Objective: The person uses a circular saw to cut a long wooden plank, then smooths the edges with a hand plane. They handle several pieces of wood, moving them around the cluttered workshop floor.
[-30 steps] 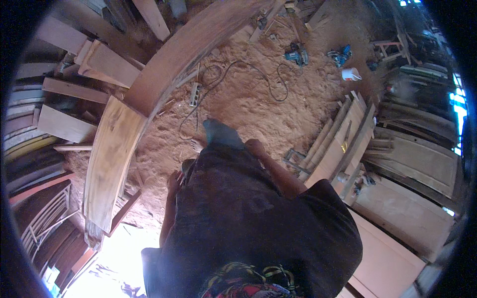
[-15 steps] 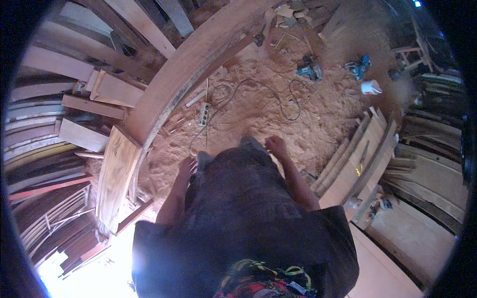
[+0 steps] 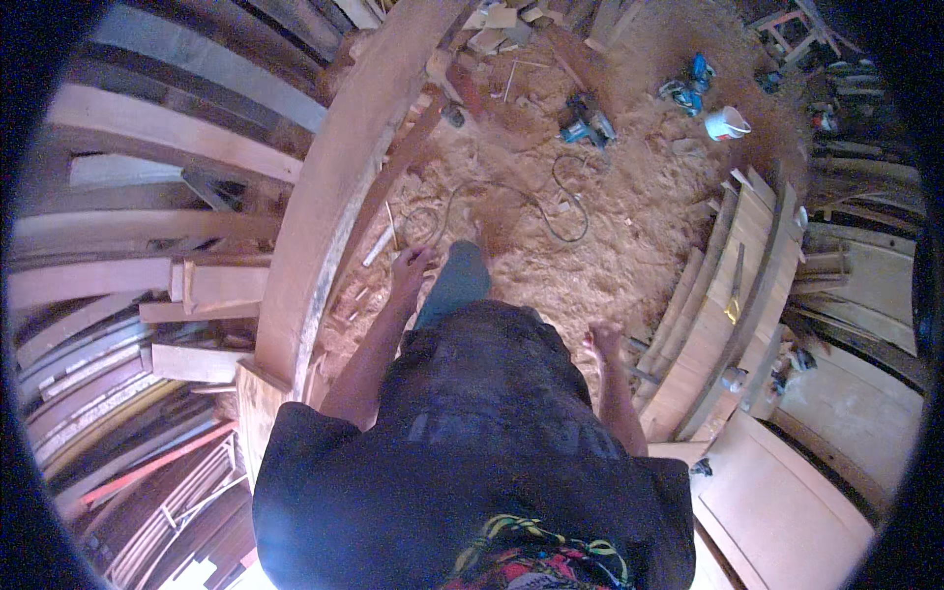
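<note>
My left hand (image 3: 413,264) hangs ahead of me on the left, its fingers loosely curled with nothing visible in them. It passes over the sawdust-covered floor (image 3: 521,236), nearest to a pale stick (image 3: 378,246) and a looped black cable (image 3: 425,218). To my right, my right hand (image 3: 604,342) hangs lower beside my body, fingers bent inward and no object showing. Some long boards (image 3: 708,315) lie close to that hand, apart from it. My grey-green trouser leg (image 3: 457,280) is stretched forward between the hands.
A long thick timber slab (image 3: 329,187) runs along my left, with stacked planks (image 3: 177,128) beyond. Ahead on the floor are a blue power tool (image 3: 588,128), another blue tool (image 3: 688,88) and a white bucket (image 3: 726,124). Flat panels (image 3: 777,482) lie at right.
My view has shifted forward and turned. The left hand has swung forward and the right hand back. One leg now reaches ahead, and the power strip is no longer visible.
</note>
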The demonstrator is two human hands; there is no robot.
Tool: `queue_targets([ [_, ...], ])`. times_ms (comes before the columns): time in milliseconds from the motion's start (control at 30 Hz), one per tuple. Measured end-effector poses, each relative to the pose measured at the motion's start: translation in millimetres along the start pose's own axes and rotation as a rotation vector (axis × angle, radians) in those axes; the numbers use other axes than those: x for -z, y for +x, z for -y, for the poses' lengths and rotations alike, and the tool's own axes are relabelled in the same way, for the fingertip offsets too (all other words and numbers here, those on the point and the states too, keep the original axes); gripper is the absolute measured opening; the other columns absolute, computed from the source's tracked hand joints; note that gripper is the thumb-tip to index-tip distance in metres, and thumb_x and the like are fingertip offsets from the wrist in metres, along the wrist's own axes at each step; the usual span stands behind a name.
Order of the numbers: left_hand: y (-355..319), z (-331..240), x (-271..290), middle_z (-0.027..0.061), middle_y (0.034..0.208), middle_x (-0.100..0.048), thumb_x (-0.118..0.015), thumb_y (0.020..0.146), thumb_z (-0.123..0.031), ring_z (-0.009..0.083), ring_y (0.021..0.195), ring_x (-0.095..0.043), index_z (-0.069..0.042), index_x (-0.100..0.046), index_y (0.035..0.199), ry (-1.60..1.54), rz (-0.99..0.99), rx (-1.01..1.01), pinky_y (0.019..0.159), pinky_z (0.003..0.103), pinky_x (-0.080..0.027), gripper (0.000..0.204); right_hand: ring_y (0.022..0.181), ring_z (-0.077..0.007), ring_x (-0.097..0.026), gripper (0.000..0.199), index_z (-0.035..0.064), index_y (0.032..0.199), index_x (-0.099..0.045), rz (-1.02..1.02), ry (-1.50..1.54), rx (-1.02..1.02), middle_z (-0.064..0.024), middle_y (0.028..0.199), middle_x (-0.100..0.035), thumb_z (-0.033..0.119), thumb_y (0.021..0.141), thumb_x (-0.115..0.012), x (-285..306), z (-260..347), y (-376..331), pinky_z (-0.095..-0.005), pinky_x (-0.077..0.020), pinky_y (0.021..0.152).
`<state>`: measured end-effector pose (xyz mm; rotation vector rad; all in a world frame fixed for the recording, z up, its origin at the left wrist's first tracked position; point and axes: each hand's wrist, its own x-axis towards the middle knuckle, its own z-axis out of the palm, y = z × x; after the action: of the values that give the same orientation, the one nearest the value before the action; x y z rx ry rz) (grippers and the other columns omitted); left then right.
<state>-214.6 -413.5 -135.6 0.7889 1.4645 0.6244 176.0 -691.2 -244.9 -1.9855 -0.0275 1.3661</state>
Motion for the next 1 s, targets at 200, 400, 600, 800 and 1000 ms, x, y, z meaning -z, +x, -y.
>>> queue_targets([
  [200, 108.2, -106.2, -63.8, 0.0041, 0.095, -0.072, -0.068, 0.097, -0.031, 0.0126, 0.085, -0.068, -0.006, -0.068, 0.112, 0.037, 0.120, -0.293, 0.074, 0.027, -0.054, 0.029, 0.063, -0.0180, -0.059, 0.018, 0.0115, 0.092, -0.061, 0.096, -0.454, 0.208, -0.0057, 0.074, -0.060, 0.028, 0.098, -0.063, 12.2, -41.4, 40.0, -0.0363, -0.0444, 0.049],
  [400, 161.9, -254.0, -129.4, 0.0034, 0.094, -0.072, -0.070, 0.096, -0.028, 0.0138, 0.087, -0.066, -0.004, -0.069, 0.112, 0.348, 0.149, -0.540, 0.078, 0.030, -0.054, 0.028, 0.071, -0.0208, -0.066, 0.021, 0.0087, 0.105, -0.064, 0.009, -0.451, 0.264, -0.0091, 0.085, -0.068, 0.028, 0.097, -0.065, -9.5, 82.4, 25.8, -0.0373, -0.0521, 0.058],
  [600, 276.2, -308.3, -157.7, 0.0057, 0.100, -0.070, -0.069, 0.096, -0.025, 0.0156, 0.090, -0.065, -0.003, -0.070, 0.109, 0.096, 0.014, -0.651, 0.081, 0.033, -0.053, 0.025, 0.072, -0.0211, -0.070, 0.028, 0.0060, 0.111, -0.066, -0.156, 0.015, 0.078, -0.0107, 0.090, -0.073, 0.029, 0.095, -0.070, -12.2, 190.4, 47.6, -0.0366, -0.0575, 0.058],
  [800, 374.4, -312.0, -128.9, 0.0193, 0.135, -0.057, -0.071, 0.087, -0.053, 0.0352, 0.131, -0.049, -0.005, -0.056, 0.135, 1.356, -0.477, -0.994, 0.108, 0.057, -0.035, 0.070, 0.091, -0.0223, -0.072, 0.043, 0.0001, 0.115, -0.070, -0.036, -0.733, 0.251, -0.0108, 0.100, -0.075, 0.038, 0.096, -0.070, -13.6, 251.3, 83.3, -0.0345, -0.0559, 0.081],
  [1000, 346.2, -308.9, -152.0, 0.0164, 0.158, -0.036, -0.070, 0.079, -0.065, 0.0340, 0.147, -0.031, -0.015, -0.028, 0.158, 1.121, -0.688, -0.900, 0.116, 0.058, -0.023, 0.102, 0.083, -0.0183, -0.071, 0.042, 0.0025, 0.109, -0.072, 0.206, -0.602, 0.063, -0.0093, 0.093, -0.074, 0.042, 0.096, -0.068, 38.4, 316.8, 154.6, -0.0337, -0.0564, 0.074],
])
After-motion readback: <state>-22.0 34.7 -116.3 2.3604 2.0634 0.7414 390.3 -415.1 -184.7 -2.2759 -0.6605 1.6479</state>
